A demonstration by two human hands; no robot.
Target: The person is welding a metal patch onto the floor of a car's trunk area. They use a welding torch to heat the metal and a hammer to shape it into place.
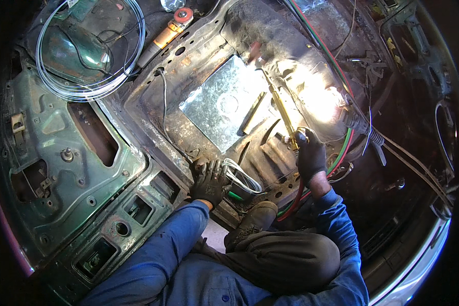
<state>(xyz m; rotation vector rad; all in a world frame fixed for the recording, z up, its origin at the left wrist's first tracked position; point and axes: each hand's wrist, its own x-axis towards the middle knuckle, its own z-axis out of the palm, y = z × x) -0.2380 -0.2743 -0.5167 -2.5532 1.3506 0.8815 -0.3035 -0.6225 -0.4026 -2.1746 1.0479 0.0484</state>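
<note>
Right hand: fingers closed around brass-coloured gas torch. Left hand: fingers slightly spread beside coiled wire; contact unclear.

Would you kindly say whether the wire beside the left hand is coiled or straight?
Coiled: the pale wire bends round in several loops.

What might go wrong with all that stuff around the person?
The red and green hoses run close to the boot, so a foot might catch them. The brass torch in the right hand is near the dark strip by the shiny metal sheet, and might bump it.
</note>
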